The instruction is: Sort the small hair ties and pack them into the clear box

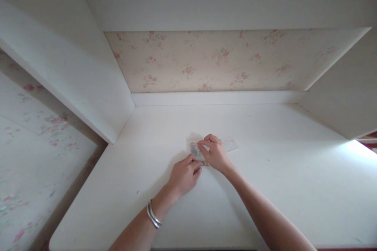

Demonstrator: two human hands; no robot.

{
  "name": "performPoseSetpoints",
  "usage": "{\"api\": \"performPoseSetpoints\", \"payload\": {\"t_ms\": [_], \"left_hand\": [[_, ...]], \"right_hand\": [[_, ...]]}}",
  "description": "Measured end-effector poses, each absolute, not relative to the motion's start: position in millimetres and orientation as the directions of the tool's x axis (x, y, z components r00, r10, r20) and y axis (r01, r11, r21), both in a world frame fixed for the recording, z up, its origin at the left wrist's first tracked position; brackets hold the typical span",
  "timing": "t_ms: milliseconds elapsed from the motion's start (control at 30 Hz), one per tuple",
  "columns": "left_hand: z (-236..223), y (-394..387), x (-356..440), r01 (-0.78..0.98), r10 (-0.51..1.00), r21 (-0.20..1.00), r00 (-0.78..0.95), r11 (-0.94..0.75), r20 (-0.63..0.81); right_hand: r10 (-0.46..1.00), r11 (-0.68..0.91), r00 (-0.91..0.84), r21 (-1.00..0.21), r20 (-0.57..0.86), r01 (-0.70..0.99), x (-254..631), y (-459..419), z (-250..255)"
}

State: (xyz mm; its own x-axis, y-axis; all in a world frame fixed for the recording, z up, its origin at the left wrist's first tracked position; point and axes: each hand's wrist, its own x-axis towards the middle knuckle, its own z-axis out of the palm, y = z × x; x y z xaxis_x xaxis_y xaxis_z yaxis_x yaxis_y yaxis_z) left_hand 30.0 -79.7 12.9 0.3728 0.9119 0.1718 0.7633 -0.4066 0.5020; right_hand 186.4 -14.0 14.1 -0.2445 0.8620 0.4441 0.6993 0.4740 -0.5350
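Head view: white-panelled alcove, back wall papered in pale floral wallpaper [220,60], a low white strip [218,98] along its foot; below it a broad white desk [279,192], lit most strongly at its far right. Landmark: a clear bag [231,144] lying flat on the desk, its right end exposed, its middle covered by the right hand [216,155]. At the bag's left end, small silvery-blue pieces [193,150] show beside the right fingertips; too small to identify, and cannot tell whether they lie inside the film or on it. Just on the near side of the bag, a small yellowish piece [205,163] sits by the left forefinger, partly hidden. Right grip: narrow, thumb and forefinger brought together over the bag's left end; whether film or a piece is pinched between them cannot be told. Left hand [182,174]: near side of the bag and to its left, forefinger extended to the yellowish piece, thumb bent slightly below; left grip narrow, contact apparent, a firm hold not confirmed. Silvery bangles [153,214] circle the left wrist, nearer the wearer than the bag. A short dark mark [137,192] on the desk, well to the left of the bag and nearer the wearer.
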Motion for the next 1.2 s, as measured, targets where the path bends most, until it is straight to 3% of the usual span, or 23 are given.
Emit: {"api": "performPoseSetpoints", "payload": {"t_ms": [200, 367, 600, 833, 1033, 1200], "left_hand": [[13.5, -80.9, 30.0, 0.767, 0.896, 0.465, 0.402, -0.442, 0.188], [10.4, -80.5, 28.9, 0.748, 0.891, 0.488, 0.417, -0.449, 0.181], [6.2, -74.3, 26.9, 0.647, 0.924, 0.671, 0.341, -0.363, 0.171], [11.6, -61.5, 21.9, 0.552, 0.959, 0.789, 0.226, -0.271, 0.172], [20.9, -36.7, 17.1, 0.654, 0.956, 0.700, 0.141, -0.285, 0.258], [18.2, -7.6, 18.4, 0.761, 0.937, 0.573, 0.132, -0.305, 0.323]], "right_hand": [[0.861, 0.470, -0.290, -0.436, 0.417, 0.768, 173.3, 7.0, 6.8], [0.887, 0.417, -0.187, -0.557, 0.423, 0.718, 190.3, -0.9, 8.9], [0.892, 0.442, -0.231, -0.640, 0.389, 0.628, 219.1, -43.3, 6.1], [0.859, 0.506, -0.337, -0.535, 0.386, 0.677, 228.2, -54.1, 1.1], [0.777, 0.629, -0.534, -0.412, 0.333, 0.659, 222.0, -64.4, 18.0], [0.762, 0.646, -0.570, -0.308, 0.306, 0.698, 213.1, -70.3, 21.2]]}}
